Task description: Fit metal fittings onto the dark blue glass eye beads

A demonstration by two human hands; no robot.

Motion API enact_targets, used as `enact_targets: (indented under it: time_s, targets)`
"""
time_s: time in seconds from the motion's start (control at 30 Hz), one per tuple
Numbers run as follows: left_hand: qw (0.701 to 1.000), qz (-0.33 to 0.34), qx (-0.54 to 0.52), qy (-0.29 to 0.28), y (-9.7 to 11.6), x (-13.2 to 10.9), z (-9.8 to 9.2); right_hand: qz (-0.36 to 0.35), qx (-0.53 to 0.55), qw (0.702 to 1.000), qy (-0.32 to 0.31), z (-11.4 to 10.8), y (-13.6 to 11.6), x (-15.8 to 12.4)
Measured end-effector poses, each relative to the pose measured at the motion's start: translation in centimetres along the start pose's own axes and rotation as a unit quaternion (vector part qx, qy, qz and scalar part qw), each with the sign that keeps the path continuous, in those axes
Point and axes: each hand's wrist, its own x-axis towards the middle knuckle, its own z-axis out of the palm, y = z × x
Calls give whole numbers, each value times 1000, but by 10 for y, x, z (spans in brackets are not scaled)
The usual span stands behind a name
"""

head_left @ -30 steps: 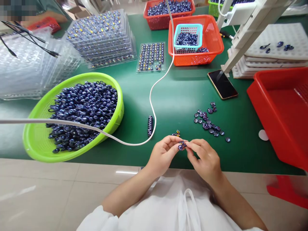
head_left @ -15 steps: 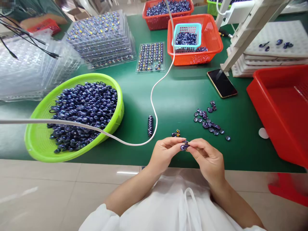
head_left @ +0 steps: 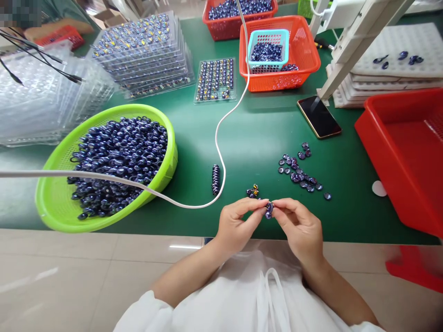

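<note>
Between my fingertips, just over the table's near edge, is a small shiny dark-blue piece [head_left: 269,210] with a rounded end. My left hand [head_left: 238,222] pinches it from the left, and my right hand [head_left: 298,226] pinches it from the right. Its exact kind is too small to make out. Just beyond my left fingers lie a few dark-blue and gold pieces [head_left: 254,190]. Loose round dark-blue discs [head_left: 300,176] are scattered to the right, past my right hand. A short row of dark-blue rings [head_left: 216,180] lies farther left.
A green basket [head_left: 169,161] full of dark-blue looped pieces stands left, crossed by a white cable [head_left: 180,203]. Behind are stacked clear trays [head_left: 159,69], one single tray [head_left: 216,98] and an orange basket [head_left: 304,69]. At right are a phone [head_left: 319,116] and a red bin [head_left: 391,166].
The dark-blue piece has turned between my fingers and shifted slightly right. My left fingertips have moved a little to the right with it. Both hands still pinch it.
</note>
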Motion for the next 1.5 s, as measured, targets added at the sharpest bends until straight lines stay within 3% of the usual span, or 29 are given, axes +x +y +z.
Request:
enact_targets:
  time_s: [0.1, 0.2, 0.47, 0.8, 1.13, 1.33, 1.5]
  targets:
    - [996, 83, 29, -25, 0, 0, -1, -8, -8, 1000, -1, -1, 1, 0]
    - [992, 115, 45, -37, 0, 0, -2, -21, -14, 1000, -4, -2, 2, 0]
    - [991, 124, 36, -46, -3, 1, -4, -63, -48, 997, -10, -5, 4, -1]
    - [990, 128, 41, -47, -2, 0, -3, 50, 68, 989, -118, -7, -1, 7]
    - [980, 172, 93, -34, -7, 1, -3, 58, 108, 985, -120, 2, 3, 9]
    - [984, 139, 83, -77, -7, 6, -8, 29, 44, 993, -109, -4, 5, 7]
    - [982, 87, 144, -87, 6, 8, -13, -57, -111, 989, -81, -12, 2, 10]
